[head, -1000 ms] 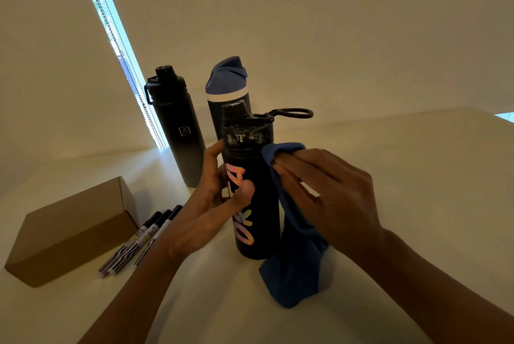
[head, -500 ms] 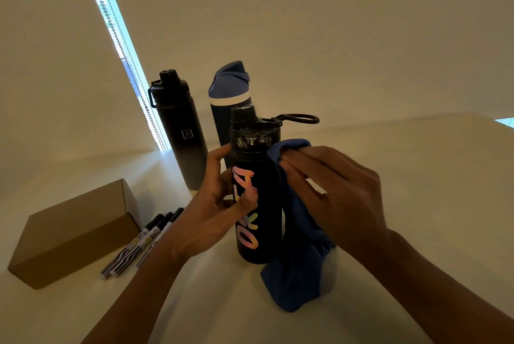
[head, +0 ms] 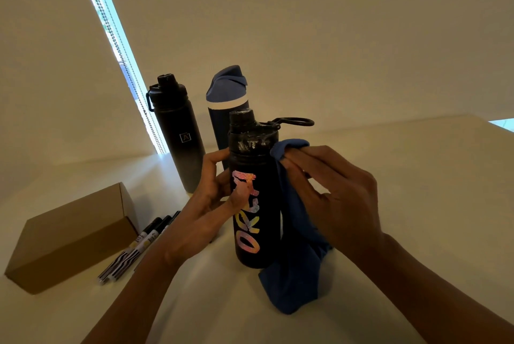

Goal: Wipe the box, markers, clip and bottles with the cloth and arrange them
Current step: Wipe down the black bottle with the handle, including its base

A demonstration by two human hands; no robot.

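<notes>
A black bottle with colourful letters (head: 254,204) stands upright in the middle of the table. My left hand (head: 203,213) grips its left side, thumb across the lettering. My right hand (head: 333,193) presses a blue cloth (head: 294,265) against the bottle's right side near the shoulder; the cloth hangs down to the table. Behind stand a plain black bottle (head: 178,132) and a dark bottle with a blue lid (head: 226,99). A brown cardboard box (head: 69,235) lies at the left with several markers (head: 139,246) beside it. No clip is visible.
The pale table (head: 403,171) runs back to a plain wall. A bright window strip (head: 111,32) with a bead chain runs down behind the plain black bottle. The lettered bottle's lid loop (head: 294,122) sticks out to the right.
My right hand with the cloth has slid slightly up the lettered bottle's side. The left hand keeps its hold and the bottle stays upright in place.
</notes>
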